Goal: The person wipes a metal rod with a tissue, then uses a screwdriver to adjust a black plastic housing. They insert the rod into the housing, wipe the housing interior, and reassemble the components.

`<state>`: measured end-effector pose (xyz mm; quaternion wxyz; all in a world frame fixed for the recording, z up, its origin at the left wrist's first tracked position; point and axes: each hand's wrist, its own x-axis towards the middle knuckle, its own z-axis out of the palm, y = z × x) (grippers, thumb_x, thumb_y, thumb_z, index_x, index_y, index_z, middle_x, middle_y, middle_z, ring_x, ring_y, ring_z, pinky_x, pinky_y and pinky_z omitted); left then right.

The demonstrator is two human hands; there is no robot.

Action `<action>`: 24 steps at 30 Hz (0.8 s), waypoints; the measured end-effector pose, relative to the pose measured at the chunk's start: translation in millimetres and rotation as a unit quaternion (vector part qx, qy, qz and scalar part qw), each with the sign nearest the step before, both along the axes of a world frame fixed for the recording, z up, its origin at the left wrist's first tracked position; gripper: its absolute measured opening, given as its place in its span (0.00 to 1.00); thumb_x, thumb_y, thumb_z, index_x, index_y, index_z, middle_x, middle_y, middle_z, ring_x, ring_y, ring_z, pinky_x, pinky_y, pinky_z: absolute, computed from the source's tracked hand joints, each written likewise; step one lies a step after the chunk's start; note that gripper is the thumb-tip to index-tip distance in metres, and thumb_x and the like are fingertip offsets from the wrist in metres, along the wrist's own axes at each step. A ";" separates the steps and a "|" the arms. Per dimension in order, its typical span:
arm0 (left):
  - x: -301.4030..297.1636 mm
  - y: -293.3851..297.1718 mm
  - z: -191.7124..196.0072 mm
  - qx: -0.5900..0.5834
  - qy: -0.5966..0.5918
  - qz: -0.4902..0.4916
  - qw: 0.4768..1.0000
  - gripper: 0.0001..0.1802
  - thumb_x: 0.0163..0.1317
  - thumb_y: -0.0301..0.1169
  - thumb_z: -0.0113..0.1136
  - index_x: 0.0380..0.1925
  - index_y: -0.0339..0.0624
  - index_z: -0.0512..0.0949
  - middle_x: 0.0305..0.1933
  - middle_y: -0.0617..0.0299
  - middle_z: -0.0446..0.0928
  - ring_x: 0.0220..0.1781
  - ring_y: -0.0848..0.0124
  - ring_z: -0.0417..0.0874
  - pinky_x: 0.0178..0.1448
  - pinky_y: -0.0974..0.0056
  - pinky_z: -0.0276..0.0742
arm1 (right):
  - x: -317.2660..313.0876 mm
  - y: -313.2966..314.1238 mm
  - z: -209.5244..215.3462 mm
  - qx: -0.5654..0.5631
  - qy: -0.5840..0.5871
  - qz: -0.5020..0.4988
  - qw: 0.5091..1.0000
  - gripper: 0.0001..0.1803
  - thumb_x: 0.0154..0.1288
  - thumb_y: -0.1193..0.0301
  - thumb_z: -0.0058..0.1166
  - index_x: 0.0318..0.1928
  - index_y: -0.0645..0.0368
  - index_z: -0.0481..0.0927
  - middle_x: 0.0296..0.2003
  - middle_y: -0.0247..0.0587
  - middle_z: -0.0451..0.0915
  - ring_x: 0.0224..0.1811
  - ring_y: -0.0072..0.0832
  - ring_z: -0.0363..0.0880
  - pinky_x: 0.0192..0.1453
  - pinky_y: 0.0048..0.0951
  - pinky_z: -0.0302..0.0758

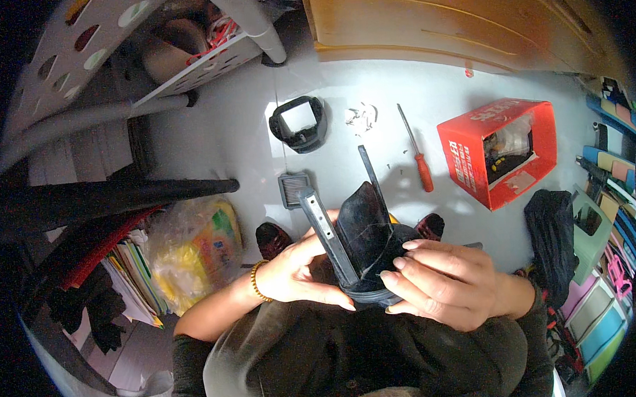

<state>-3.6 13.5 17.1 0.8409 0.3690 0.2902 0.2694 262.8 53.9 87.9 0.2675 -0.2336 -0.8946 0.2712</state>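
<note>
Above my lap I hold a black plastic housing with a tall curved panel, a thin upright strip and a grey side rail with small holes. My left hand is closed round its left side, the thumb along the lower edge. My right hand grips its right side, fingertips pressed on the dark rounded part. On the floor beyond lie a black ring-shaped frame, a small grey pleated filter and a screwdriver with a red handle. Tiny dark pieces, perhaps screws, lie beside the screwdriver.
A red open box with items inside stands right of the screwdriver. Crumpled white scraps lie near the ring. A plastic bag and papers are at left, a black bag at right. A wooden panel borders the far side.
</note>
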 end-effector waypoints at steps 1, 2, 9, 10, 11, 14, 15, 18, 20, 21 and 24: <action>0.1 -0.3 0.1 -0.001 0.000 0.000 1.000 0.49 0.43 0.33 0.83 0.67 0.39 0.69 0.74 0.50 0.57 0.76 0.53 0.55 0.78 0.49 0.49 | 0.4 -0.3 -0.1 -0.003 0.000 0.000 1.000 0.22 0.56 0.66 0.69 0.47 0.67 0.82 0.44 0.43 0.80 0.48 0.35 0.79 0.54 0.36 0.86; 0.3 -0.4 0.0 -0.002 0.001 0.000 1.000 0.49 0.43 0.33 0.83 0.67 0.39 0.69 0.74 0.50 0.57 0.77 0.54 0.55 0.78 0.49 0.48 | 0.8 -0.7 -0.4 -0.005 0.000 0.001 1.000 0.22 0.56 0.66 0.69 0.48 0.67 0.82 0.45 0.44 0.80 0.48 0.35 0.79 0.54 0.36 0.86; 1.8 -2.1 0.6 -0.048 0.017 0.004 0.999 0.51 0.51 0.30 0.79 0.72 0.38 0.59 0.75 0.54 0.59 0.77 0.64 0.55 0.78 0.55 0.49 | 4.1 -3.0 -12.6 -0.070 -0.032 -0.017 0.997 0.24 0.54 0.62 0.70 0.48 0.64 0.82 0.41 0.41 0.81 0.42 0.35 0.82 0.50 0.34 0.84; 6.2 -1.2 1.3 -0.083 0.001 0.019 0.996 0.46 0.56 0.32 0.75 0.71 0.38 0.59 0.71 0.57 0.62 0.73 0.67 0.60 0.75 0.58 0.55 | 4.0 1.9 -12.2 -0.120 -0.038 -0.039 0.991 0.24 0.53 0.62 0.70 0.48 0.63 0.82 0.41 0.42 0.81 0.41 0.35 0.83 0.48 0.33 0.83; 9.9 -0.5 1.6 -0.118 -0.015 0.035 0.992 0.41 0.61 0.33 0.71 0.69 0.37 0.59 0.67 0.59 0.66 0.69 0.70 0.65 0.72 0.60 0.60 | 4.5 6.7 -11.8 -0.170 -0.043 -0.062 0.983 0.24 0.53 0.62 0.71 0.48 0.63 0.82 0.40 0.42 0.81 0.40 0.34 0.83 0.46 0.33 0.82; 12.0 3.3 -2.3 -0.050 0.020 0.014 0.998 0.30 0.71 0.40 0.60 0.65 0.38 0.61 0.52 0.64 0.71 0.54 0.78 0.72 0.57 0.70 0.69 | 7.5 2.6 -22.7 -0.264 0.010 -0.121 0.957 0.24 0.52 0.67 0.72 0.48 0.65 0.82 0.39 0.47 0.81 0.38 0.38 0.83 0.42 0.34 0.81; 9.5 3.4 -2.6 -0.055 0.032 -0.002 0.998 0.30 0.70 0.39 0.61 0.65 0.38 0.61 0.51 0.64 0.72 0.52 0.78 0.74 0.56 0.71 0.70 | 9.2 0.6 -24.8 -0.293 0.015 -0.140 0.946 0.23 0.53 0.68 0.72 0.48 0.65 0.82 0.39 0.47 0.81 0.38 0.38 0.83 0.42 0.33 0.81; 10.4 8.5 11.0 -0.015 0.152 0.024 0.988 0.28 0.66 0.37 0.66 0.61 0.35 0.68 0.53 0.60 0.75 0.44 0.76 0.80 0.50 0.69 0.77 | 13.0 -3.7 -29.1 -0.400 0.040 -0.182 0.898 0.21 0.54 0.74 0.70 0.49 0.66 0.83 0.40 0.44 0.82 0.40 0.30 0.82 0.45 0.28 0.78; 7.3 12.4 9.2 0.116 0.235 0.021 0.965 0.26 0.63 0.38 0.69 0.55 0.35 0.73 0.52 0.58 0.78 0.40 0.73 0.82 0.47 0.68 0.78 | 12.4 -8.2 -32.2 -0.480 0.088 -0.198 0.850 0.18 0.57 0.77 0.68 0.48 0.68 0.82 0.41 0.42 0.79 0.42 0.26 0.81 0.45 0.25 0.78; 6.6 15.0 12.0 0.155 0.256 0.016 0.954 0.25 0.62 0.38 0.70 0.53 0.35 0.74 0.51 0.58 0.80 0.39 0.73 0.83 0.46 0.68 0.79 | 12.0 -10.1 -33.6 -0.493 0.100 -0.200 0.841 0.17 0.58 0.77 0.68 0.48 0.67 0.82 0.40 0.41 0.79 0.41 0.26 0.82 0.45 0.25 0.79; 13.8 13.4 20.8 0.068 0.234 0.091 0.966 0.21 0.59 0.34 0.73 0.48 0.36 0.77 0.47 0.57 0.81 0.37 0.74 0.84 0.44 0.68 0.79 | 9.3 -10.6 -36.0 -0.526 0.125 -0.198 0.817 0.15 0.61 0.77 0.66 0.47 0.66 0.82 0.39 0.39 0.78 0.41 0.26 0.83 0.44 0.26 0.83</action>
